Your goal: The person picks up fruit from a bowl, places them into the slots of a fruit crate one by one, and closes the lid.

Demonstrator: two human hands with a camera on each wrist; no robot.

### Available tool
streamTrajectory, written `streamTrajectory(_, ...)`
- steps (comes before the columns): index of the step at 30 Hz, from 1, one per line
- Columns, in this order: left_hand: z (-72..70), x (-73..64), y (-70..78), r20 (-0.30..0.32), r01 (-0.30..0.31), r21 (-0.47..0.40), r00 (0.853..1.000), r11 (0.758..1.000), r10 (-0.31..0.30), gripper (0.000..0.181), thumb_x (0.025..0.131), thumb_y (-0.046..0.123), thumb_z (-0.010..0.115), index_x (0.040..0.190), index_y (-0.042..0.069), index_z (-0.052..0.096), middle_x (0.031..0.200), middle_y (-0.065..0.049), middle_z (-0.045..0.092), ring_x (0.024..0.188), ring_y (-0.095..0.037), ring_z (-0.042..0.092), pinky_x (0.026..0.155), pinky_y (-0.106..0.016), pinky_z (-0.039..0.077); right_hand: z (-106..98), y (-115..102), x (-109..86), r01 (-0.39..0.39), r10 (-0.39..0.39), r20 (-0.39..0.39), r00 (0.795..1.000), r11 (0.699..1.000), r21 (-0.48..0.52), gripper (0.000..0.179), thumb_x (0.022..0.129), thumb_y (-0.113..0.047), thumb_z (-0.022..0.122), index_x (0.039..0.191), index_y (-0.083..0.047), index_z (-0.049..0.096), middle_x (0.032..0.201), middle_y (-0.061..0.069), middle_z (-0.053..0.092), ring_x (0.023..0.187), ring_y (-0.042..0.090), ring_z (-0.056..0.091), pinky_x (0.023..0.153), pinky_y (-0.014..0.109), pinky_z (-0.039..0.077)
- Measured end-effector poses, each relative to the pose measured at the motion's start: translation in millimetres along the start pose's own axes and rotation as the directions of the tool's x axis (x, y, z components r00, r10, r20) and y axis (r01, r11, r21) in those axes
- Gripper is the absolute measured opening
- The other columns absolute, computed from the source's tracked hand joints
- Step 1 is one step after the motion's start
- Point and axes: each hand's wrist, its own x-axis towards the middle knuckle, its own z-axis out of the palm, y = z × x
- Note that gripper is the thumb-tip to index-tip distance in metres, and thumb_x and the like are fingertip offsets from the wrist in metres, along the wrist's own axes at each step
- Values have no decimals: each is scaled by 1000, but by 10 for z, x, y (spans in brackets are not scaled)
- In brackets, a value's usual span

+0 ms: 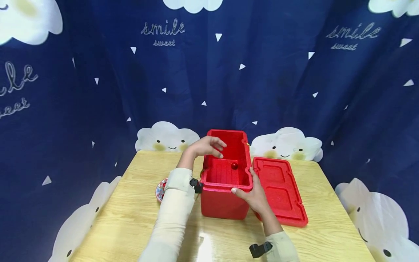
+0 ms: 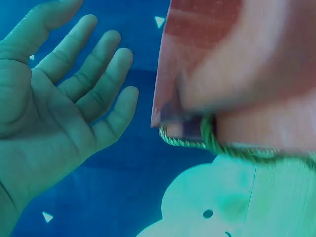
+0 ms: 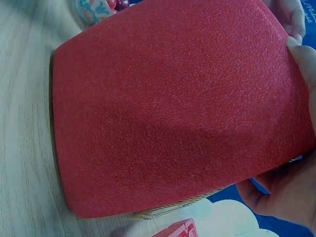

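A red foam box stands on the table without its cover, its rim tilted toward me in the head view. Inside it, on the floor near the right wall, lies a small shiny red ball. My left hand hovers over the box opening, fingers spread and loosely bent, with nothing in them; the left wrist view shows its bare palm. With my right hand I grip the box's near right corner, thumb on the front rim and fingers along the right side. A twisted cord runs along the box's side.
The red lid lies flat on the table right of the box. Left of the box, a patterned dish with red round things is partly hidden by my left sleeve. A dark blue curtain hangs behind the table.
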Motion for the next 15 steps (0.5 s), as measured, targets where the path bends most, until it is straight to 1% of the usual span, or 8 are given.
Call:
streamTrajectory(4,-11,-97,-51,-38,-14,23,999,1000,14,41,73,5,76,112,4,63,108,-10,62,101,-24,56,80,-33,50,1,17,9,11,-11,-15,1000,1000,7,107,68,-35,82,149,-19,13,140,13,34,120,31,40,87,44,45)
streamTrajectory(8,-7,-202,-108,-64,-43,65,997,997,47,39,74,4,74,112,3,63,105,-9,62,102,-27,56,78,-30,48,-7,-17,2,-7,7,-4,1000,1000,13,107,69,-32,82,149,-18,13,141,13,34,120,31,41,90,44,43)
streamTrajectory(11,10,-289,-165,-80,-66,70,994,995,71,39,75,5,74,112,3,63,104,-9,63,98,-27,57,77,-30,49,-18,-115,-33,-20,19,14,1000,999,29,106,70,-28,82,149,-15,12,141,16,33,120,33,40,89,45,44)
streamTrajectory(15,38,-414,-242,-109,-105,47,988,993,110,39,75,5,74,112,3,63,103,-10,63,91,-24,59,75,-30,49,-22,-293,-107,-11,11,18,1000,999,30,103,72,-22,80,148,-9,12,141,19,32,121,37,39,89,47,44)
